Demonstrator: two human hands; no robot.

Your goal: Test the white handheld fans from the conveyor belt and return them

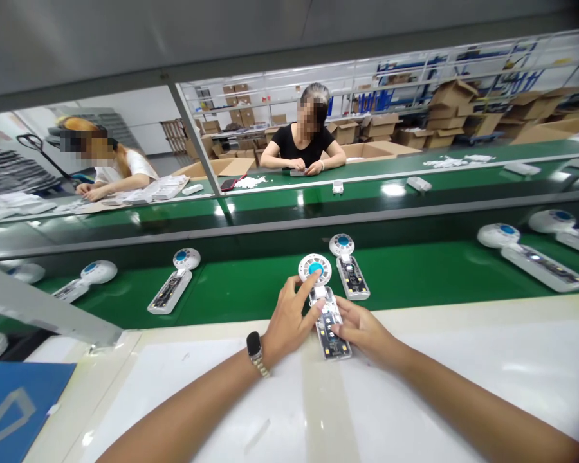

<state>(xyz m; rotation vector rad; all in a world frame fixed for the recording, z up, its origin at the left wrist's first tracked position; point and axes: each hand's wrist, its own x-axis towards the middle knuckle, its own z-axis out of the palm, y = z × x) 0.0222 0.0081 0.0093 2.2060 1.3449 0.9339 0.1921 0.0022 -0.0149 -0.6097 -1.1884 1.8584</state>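
The left grip point(289, 315) and right grip point(369, 331) were both closed on one fan unit point(335, 347). Its round head and blue hub lay under the left index finger, the left thumb was on the handle, and the right fingers held the handle's right side. Any marks on its dark board were too small to read. Left of the grips, a blue panel point(51, 384) bore a tan, angular outline.

The unit crossed above the edge where the white surface point(361, 415) met the green belt point(241, 276); whether it rested there could not be told. A second unit point(352, 276) lay just beyond the right grip, crowding that side. Bare belt ran left of the grips to another unit point(170, 289), and right toward two more, well apart. A grey rail point(270, 225) bounded the belt beyond the grips; the surface was open between the forearms.
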